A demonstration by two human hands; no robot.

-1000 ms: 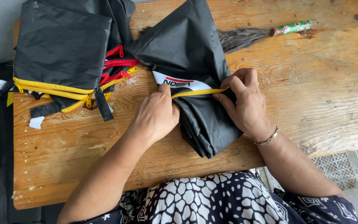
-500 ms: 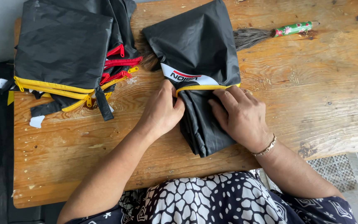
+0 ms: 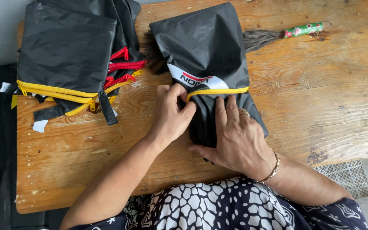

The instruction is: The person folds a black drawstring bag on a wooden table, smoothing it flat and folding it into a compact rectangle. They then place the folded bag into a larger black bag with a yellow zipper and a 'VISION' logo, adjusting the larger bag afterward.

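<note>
We see a black fabric bag [image 3: 205,47] lying on the wooden table [image 3: 320,98], a little right of centre, its near end under the person's hands. A yellow zipper edge [image 3: 218,91] runs across it, just below a white patch with red and black print.

The left hand [image 3: 171,115] pinches the left end of that yellow edge, thumb and fingers closed on the fabric. The right hand [image 3: 235,136] lies flat on the near part of the bag, fingers spread and pressing it down rather than gripping; whether the thumb hooks under the fabric we cannot tell, as it is partly hidden.

On the far left sits a stack of black bags [image 3: 64,55] with yellow and red zippers, well apart from the hands. A brush [image 3: 277,36] with a green patterned handle lies far right, its bristles touching or tucked under the bag's edge.

We judge that the thin, slippery cloth could slide out of the pinch or bunch under the flat palm, leaving the yellow edge crooked. A hard tug could also drag the bag against the brush.
</note>
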